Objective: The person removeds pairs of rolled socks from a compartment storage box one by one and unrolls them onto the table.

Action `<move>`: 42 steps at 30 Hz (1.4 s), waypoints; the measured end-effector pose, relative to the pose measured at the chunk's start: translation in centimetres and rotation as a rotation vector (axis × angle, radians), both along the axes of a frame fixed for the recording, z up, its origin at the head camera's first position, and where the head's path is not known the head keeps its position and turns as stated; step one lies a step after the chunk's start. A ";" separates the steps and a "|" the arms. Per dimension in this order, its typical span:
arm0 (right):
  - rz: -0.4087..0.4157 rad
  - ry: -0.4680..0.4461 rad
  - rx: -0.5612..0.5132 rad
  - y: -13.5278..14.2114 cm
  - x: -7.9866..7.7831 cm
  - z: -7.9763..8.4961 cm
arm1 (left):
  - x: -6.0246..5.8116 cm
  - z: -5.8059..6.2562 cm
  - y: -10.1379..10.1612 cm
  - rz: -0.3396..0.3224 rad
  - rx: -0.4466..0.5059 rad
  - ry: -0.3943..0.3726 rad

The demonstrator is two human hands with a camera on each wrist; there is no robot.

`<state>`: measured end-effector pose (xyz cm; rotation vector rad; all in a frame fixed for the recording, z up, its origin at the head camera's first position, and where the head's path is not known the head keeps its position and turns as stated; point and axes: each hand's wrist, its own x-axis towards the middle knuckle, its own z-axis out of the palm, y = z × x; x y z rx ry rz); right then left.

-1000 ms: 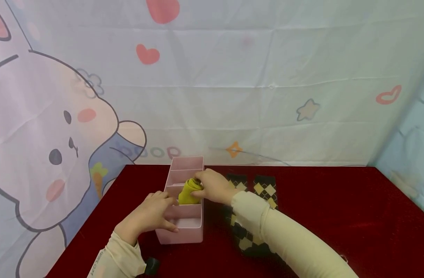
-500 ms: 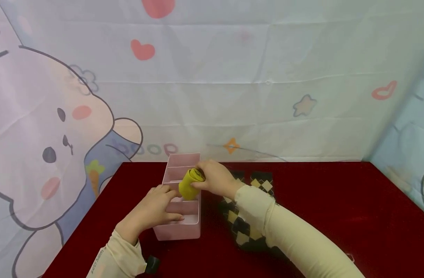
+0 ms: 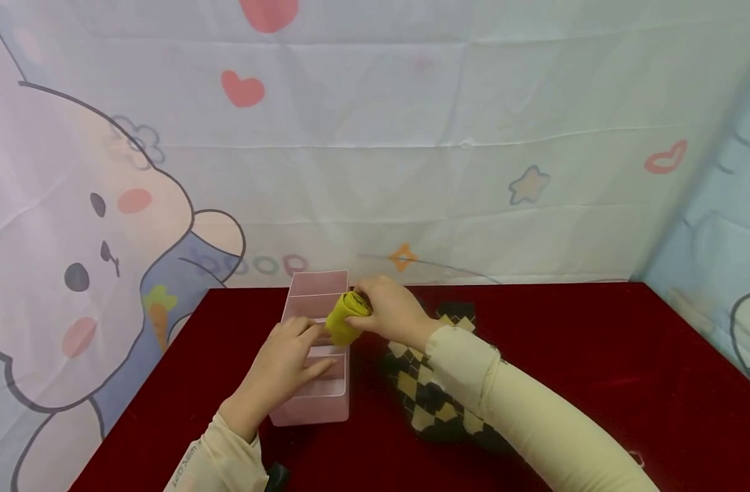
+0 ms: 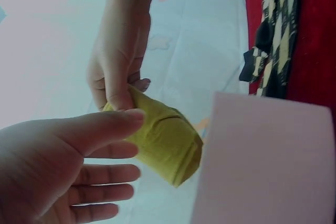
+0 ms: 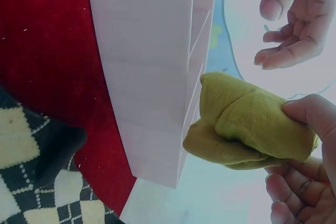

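A rolled yellow sock [image 3: 345, 320] of ribbed knit hangs above the pink divided box [image 3: 313, 411]. My right hand [image 3: 392, 311] pinches its upper end between thumb and fingers, the thumb lying on the knit in the right wrist view. Over the left side of the box is my left hand [image 3: 284, 359], fingers extended and thumb apart. In the right wrist view a gap shows between that left hand [image 5: 294, 19] and the yellow sock [image 5: 252, 121]. The box's near compartments show bare floors; the far ones are partly hidden.
Black, cream and yellow argyle socks [image 3: 433, 400] lie flat right of the box, partly under my right sleeve [image 3: 535, 403]. Dark red cloth [image 3: 596, 355] covers the table. A printed curtain [image 3: 375, 171] hangs behind its far edge.
My right hand has lifted the yellow sock up out of a middle compartment and slightly right. My left hand has moved a little right over the box, thumb and fingers spread.
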<state>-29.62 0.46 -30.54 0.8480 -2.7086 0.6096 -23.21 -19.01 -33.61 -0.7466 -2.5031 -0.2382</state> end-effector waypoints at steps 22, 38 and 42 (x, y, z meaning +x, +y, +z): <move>-0.119 -0.001 0.034 4.3 1.2 -1.0 | 0.0 -2.7 4.0 0.008 0.076 0.168; -0.159 0.011 -0.015 8.0 3.1 -2.4 | 0.4 -3.3 5.4 -0.069 0.075 0.181; -0.181 0.006 -0.014 8.7 3.4 -2.7 | 0.6 -3.3 5.9 -0.084 0.079 0.170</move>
